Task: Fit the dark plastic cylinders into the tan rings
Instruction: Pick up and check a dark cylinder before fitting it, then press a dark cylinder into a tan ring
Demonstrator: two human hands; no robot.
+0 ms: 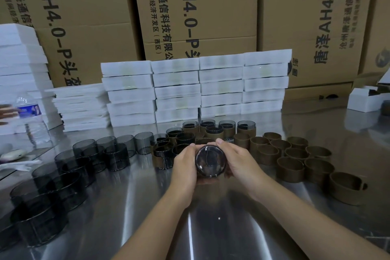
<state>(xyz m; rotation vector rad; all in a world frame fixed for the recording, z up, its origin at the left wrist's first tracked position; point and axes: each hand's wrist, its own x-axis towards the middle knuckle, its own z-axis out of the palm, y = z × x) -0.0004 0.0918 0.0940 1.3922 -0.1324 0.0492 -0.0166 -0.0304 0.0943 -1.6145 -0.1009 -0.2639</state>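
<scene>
Between both hands, above the steel table [147,207], I hold one dark plastic cylinder [210,161] with its open end turned toward me. My left hand [185,167] grips its left side and my right hand [238,160] grips its right side, fingers curled round it. A tan ring seems to wrap it, mostly hidden by my fingers. Several loose dark cylinders [63,175] stand at the left. Several empty tan rings [291,154] stand at the right. Behind my hands stand several cylinders fitted in rings [211,129].
Stacks of white foam trays [196,86] line the back of the table, with tall cardboard boxes [200,6] behind them. A water bottle [29,116] stands at the far left beside another person's hand [6,112]. A white box [367,99] sits at the right.
</scene>
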